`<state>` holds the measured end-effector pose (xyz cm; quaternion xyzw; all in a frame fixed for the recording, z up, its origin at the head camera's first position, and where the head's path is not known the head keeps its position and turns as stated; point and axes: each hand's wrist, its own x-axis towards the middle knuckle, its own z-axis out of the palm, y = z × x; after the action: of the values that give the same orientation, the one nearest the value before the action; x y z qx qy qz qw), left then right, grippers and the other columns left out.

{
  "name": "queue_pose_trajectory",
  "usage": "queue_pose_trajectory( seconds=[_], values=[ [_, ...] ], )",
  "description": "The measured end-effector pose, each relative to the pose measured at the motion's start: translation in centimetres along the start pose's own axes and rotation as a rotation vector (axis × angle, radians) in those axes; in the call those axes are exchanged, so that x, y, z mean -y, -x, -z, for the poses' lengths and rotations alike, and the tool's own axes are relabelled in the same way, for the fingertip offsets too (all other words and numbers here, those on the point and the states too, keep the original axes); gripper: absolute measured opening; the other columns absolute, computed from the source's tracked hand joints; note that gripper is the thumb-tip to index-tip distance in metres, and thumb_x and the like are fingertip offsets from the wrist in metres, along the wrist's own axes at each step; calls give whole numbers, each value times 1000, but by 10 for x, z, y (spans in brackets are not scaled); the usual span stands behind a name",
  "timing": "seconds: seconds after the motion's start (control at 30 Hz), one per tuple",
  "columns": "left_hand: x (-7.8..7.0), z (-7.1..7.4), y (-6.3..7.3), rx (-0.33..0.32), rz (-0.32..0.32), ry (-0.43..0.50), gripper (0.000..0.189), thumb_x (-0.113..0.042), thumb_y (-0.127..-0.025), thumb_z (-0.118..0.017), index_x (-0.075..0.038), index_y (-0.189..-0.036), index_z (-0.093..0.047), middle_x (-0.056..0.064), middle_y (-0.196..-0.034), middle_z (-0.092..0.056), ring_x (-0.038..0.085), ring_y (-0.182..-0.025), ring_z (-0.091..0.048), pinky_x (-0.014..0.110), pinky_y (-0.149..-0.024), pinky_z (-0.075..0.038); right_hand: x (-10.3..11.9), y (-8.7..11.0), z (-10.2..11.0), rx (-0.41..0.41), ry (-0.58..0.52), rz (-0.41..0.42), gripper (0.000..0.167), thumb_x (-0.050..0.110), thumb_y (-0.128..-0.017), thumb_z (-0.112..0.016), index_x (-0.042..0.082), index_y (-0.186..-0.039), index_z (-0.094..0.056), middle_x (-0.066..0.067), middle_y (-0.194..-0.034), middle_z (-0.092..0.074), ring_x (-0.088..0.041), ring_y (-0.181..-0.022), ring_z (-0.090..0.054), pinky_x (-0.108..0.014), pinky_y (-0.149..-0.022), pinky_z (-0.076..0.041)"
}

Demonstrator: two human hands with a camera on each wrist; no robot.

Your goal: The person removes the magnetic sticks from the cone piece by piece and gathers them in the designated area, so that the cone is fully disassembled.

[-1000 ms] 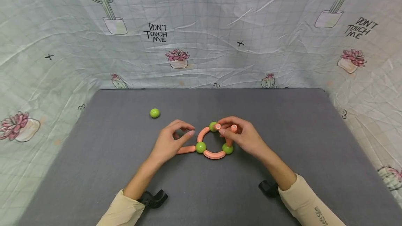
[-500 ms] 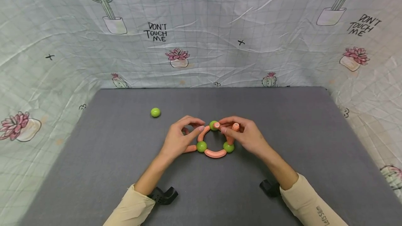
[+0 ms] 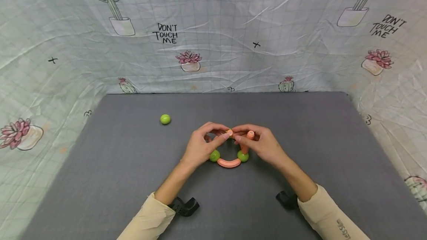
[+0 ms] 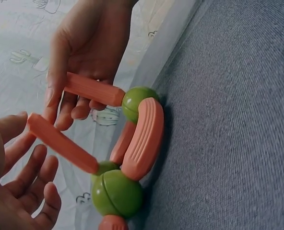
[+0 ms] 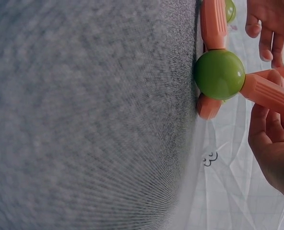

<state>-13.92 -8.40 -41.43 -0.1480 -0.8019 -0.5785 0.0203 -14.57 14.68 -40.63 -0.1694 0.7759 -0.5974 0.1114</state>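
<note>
A person's left hand [image 3: 200,146] pinches the tip of a straight, ridged coral rod [image 4: 63,143] rising from a ring [image 3: 228,163] of glossy green balls and curved coral rods, resting on a grey fabric-topped table [image 3: 233,210]. The right hand [image 3: 263,143] curves around a second upright coral rod [image 4: 95,89]; whether it grips is unclear. A loose green ball [image 3: 165,119] lies apart.

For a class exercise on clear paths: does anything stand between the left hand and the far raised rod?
Nothing visible does. The left hand is right at the top end of the far rod. The right hand is on the rod's other side, not between them.
</note>
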Motion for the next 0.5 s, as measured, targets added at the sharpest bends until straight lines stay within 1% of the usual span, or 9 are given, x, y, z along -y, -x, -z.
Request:
queue_pose_trajectory(
  seconds=[0.1, 0.27, 0.4, 0.5],
  values=[
    [0, -3, -1, -6, 5, 24, 15, -32, -96, -77, -27, -110, -78, -3, -103, -69, 13, -91, -62, 23, -71, -48, -1, 0, 0, 6, -16, -3, 30, 23, -100, -72, 15, -129, -72, -26, -116, -75, -36, -104, -75, -31, -85, -61],
    [0, -6, -1, -26, -1, 48, 14, -29, -95, -79, -24, -109, -79, 0, -100, -68, 14, -91, -62, 22, -70, -47, -1, 0, 1, 12, -21, -6, 32, 21, -100, -72, 12, -130, -72, -27, -117, -74, -31, -103, -76, -30, -86, -61],
    [1, -7, -2, -31, -4, 39, 14, -29, -95, -79, -24, -107, -79, 1, -99, -68, 13, -92, -63, 23, -70, -47, -1, 0, 2, 18, -23, -8, 32, 21, -100, -72, 12, -130, -72, -27, -117, -74, -35, -105, -76, -29, -87, -61],
    [1, -8, -2, -28, 0, 38, 15, -29, -94, -80, -24, -108, -79, 4, -102, -69, 13, -92, -63, 24, -70, -48, 0, 1, 4, 25, -17, -5, 31, 21, -100, -72, 12, -130, -72, -26, -116, -75, -37, -106, -75, -29, -87, -61]
  ],
)
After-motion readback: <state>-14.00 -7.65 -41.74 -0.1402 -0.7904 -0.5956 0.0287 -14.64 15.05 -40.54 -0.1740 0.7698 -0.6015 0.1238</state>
